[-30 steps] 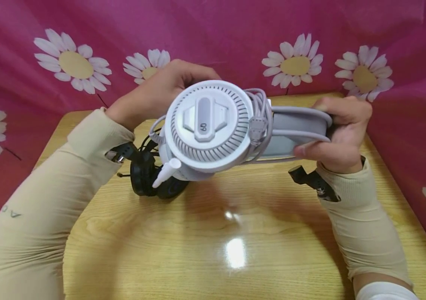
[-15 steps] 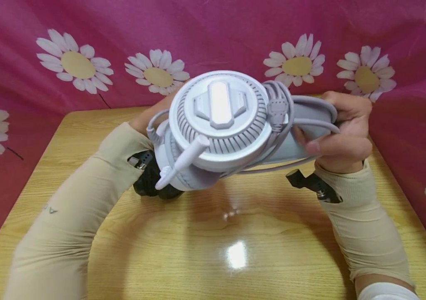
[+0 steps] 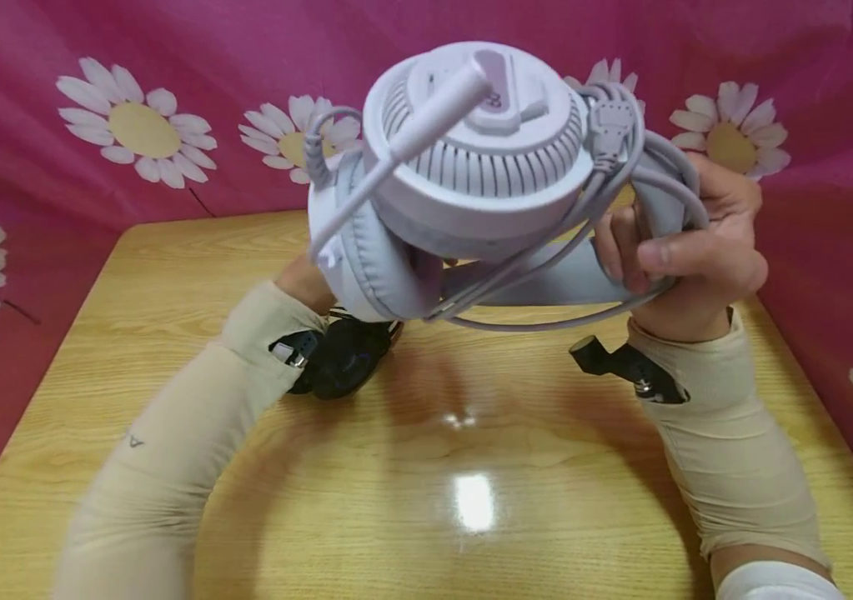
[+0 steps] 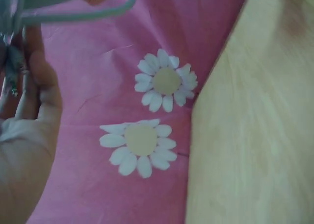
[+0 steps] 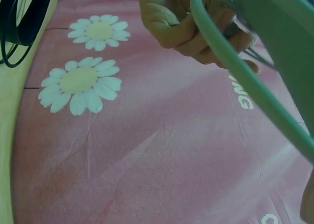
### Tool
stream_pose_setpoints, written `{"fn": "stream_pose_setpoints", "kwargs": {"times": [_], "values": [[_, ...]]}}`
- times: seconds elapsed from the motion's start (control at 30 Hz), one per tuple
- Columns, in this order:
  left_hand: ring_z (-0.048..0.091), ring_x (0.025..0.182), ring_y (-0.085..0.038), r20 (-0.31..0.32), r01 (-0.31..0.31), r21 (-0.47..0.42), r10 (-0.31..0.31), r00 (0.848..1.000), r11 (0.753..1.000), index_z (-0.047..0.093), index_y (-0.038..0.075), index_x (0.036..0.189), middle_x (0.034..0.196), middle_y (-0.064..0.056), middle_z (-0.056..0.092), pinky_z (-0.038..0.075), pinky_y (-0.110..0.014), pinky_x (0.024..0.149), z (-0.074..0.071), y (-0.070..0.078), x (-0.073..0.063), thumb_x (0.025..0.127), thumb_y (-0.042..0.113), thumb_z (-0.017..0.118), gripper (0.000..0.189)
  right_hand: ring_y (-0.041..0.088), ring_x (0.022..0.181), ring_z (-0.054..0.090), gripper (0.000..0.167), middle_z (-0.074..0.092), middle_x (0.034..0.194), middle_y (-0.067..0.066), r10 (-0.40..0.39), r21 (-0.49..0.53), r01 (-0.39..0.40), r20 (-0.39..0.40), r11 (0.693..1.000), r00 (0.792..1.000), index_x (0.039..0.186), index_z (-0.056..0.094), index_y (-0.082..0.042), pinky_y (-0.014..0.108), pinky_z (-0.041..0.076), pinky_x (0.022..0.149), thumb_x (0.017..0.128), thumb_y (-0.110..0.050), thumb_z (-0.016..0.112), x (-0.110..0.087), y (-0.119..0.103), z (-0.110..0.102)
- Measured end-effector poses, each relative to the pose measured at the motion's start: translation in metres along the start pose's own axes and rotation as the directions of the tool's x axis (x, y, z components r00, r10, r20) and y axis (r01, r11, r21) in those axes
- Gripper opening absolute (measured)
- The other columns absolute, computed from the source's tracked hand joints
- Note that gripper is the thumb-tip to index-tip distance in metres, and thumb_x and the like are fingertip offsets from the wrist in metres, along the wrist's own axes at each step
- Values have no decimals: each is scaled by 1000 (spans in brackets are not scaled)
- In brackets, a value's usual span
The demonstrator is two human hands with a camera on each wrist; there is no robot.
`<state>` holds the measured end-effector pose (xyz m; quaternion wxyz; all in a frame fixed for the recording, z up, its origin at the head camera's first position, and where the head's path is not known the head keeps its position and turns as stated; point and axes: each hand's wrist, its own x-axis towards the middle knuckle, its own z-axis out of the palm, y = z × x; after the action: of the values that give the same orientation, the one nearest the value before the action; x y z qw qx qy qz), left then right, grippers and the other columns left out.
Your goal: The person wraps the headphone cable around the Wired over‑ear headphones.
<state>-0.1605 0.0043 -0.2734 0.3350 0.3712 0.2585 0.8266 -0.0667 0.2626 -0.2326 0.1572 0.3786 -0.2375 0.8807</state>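
Observation:
A white over-ear headset [image 3: 479, 167] with a boom microphone [image 3: 403, 154] and a grey bundled cable [image 3: 609, 133] is held up above the table. My right hand [image 3: 711, 242] grips its headband, thumb on the near side and fingers wrapped round. Behind and below the ear cups is my left hand [image 3: 308, 283], mostly hidden in the head view. In the left wrist view the left hand [image 4: 29, 106] reaches up to the headset; the right wrist view shows its fingers bent. Whether they grip it, I cannot tell.
On the wooden table [image 3: 426, 492] lies a black headset [image 3: 351, 358], partly covered by the left wrist and the white headset. A pink cloth [image 3: 426, 25] with daisies stands behind the table and along its sides.
The white headset has risen and tilted, so its microphone and rim face me more. My left hand has shifted from behind the ear cup to below it. The right hand keeps hold of the headband.

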Motion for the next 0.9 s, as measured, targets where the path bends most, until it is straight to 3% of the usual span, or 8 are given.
{"fn": "stream_pose_setpoints", "kwargs": {"times": [0.07, 0.1, 0.2, 0.3, 0.43, 0.5, 0.8, 0.9], "values": [[69, 105, -18, -91, -27, 366, 64, 994, 930, 58, 12, 137, 123, -7, 72, 55, -36, 96, 14, -7, 6, 97, 36, 68, 47, 17, 26, 30, 19, 27, 41, 7, 9, -33, -11, -40, 999, 999, 70, 49, 24, 31, 26, 35, 55, 20, 38, 0, 0, -1], [69, 93, -15, -109, -58, 238, 86, 990, 970, 61, 11, 129, 109, -4, 73, 57, -30, 85, 16, -11, 11, 93, 35, 74, 45, 17, 26, 30, 15, 28, 40, 7, 10, -49, -13, -58, 999, 998, 67, 47, 21, 31, 26, 34, 56, 19, 38, 0, 0, -2], [67, 85, -14, -172, -63, 422, 148, 974, 904, 60, 19, 126, 98, -1, 70, 58, -28, 78, 25, -18, 11, 91, 33, 79, 42, 17, 26, 30, 12, 28, 39, 7, 22, -80, -29, -89, 996, 996, 67, 47, 18, 31, 25, 33, 60, 17, 37, 0, -1, -3], [65, 85, -11, -329, -20, 356, 145, 933, 934, 67, 20, 116, 97, 2, 70, 54, -24, 80, 31, -24, 5, 100, 23, 64, 16, 17, 27, 31, 9, 27, 40, 7, 31, -84, -39, -101, 996, 994, 67, 47, 16, 31, 25, 33, 63, 17, 39, -1, -2, -4], [64, 86, -11, -432, -6, 249, 116, 894, 968, 70, 20, 104, 96, 4, 69, 52, -22, 81, 37, -31, -5, 112, 17, 36, 35, 17, 27, 29, 11, 27, 41, 6, 45, -90, -57, -124, 994, 991, 70, 50, 17, 31, 24, 33, 65, 17, 40, -4, -1, -4], [64, 84, -13, -413, -21, 247, 125, 902, 969, 68, 20, 108, 96, 3, 67, 53, -23, 79, 40, -34, -6, 115, 19, 21, 47, 17, 28, 28, 7, 27, 42, 6, 53, -98, -66, -134, 993, 990, 67, 47, 14, 30, 24, 34, 66, 16, 41, -5, 0, -4], [70, 80, -6, -591, -174, 160, 235, 771, 972, 68, 21, 102, 91, 7, 71, 57, -21, 79, 49, -50, -4, 115, 31, 23, 48, 15, 28, 27, 19, 23, 42, 1, 115, -125, -140, -189, 982, 975, 61, 36, 0, 29, 21, 36, 75, 11, 42, -2, 5, -11], [66, 91, -4, -594, -227, 177, 288, 751, 958, 65, 21, 112, 103, 7, 69, 54, -20, 87, 52, -56, -1, 113, 44, 23, 48, 15, 29, 30, 31, 23, 42, 1, 152, -114, -183, -234, 977, 960, 59, 29, -7, 28, 22, 37, 79, 6, 49, -3, 5, -18]]}}
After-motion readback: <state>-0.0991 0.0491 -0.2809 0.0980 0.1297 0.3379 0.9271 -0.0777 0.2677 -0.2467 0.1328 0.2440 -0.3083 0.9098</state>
